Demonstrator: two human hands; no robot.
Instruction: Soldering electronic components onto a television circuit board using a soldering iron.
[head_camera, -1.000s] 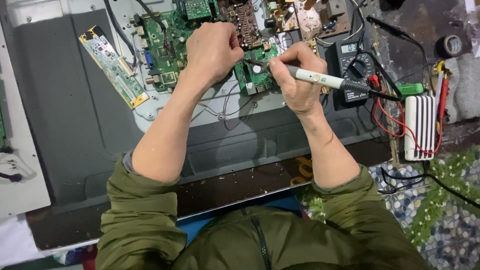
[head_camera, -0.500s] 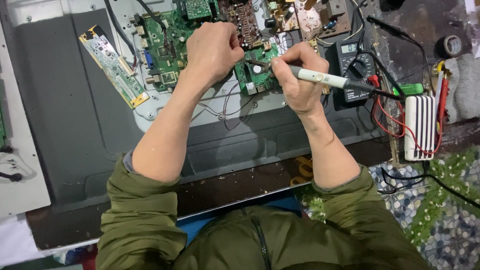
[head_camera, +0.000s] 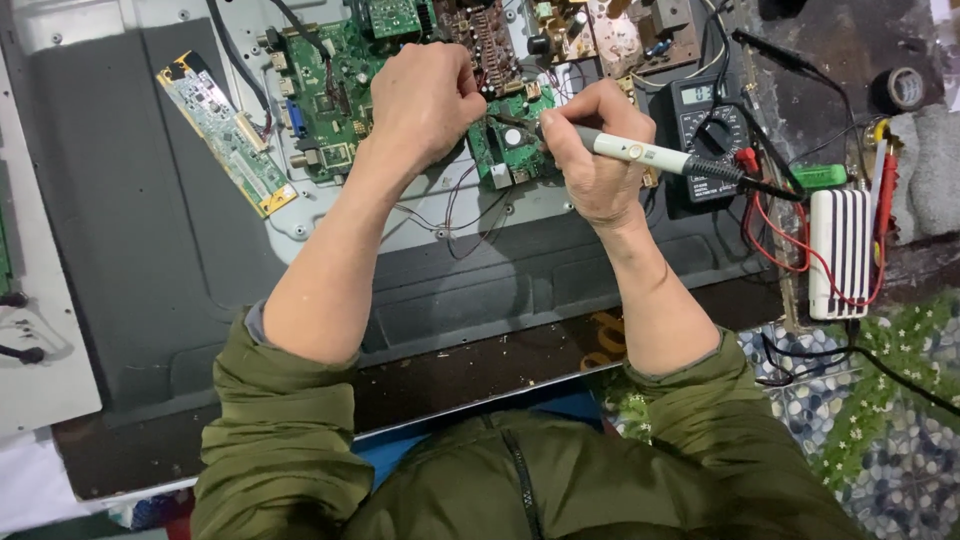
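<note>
A dark, worn workbench top fills the upper right, scuffed and dusty. At the lower right lies a patterned floor covering of blue-grey pebble shapes with green leaves and small white flowers. A pale panel runs along the left edge. Light is even and soft, with no hard shadows; walls and windows are out of view.

I see green circuit boards, a white pen-shaped tool with a black rear end, a black multimeter trailing red leads, a white ribbed box, olive green jacket sleeves, and a floor cloth patterned in blue, green and white.
</note>
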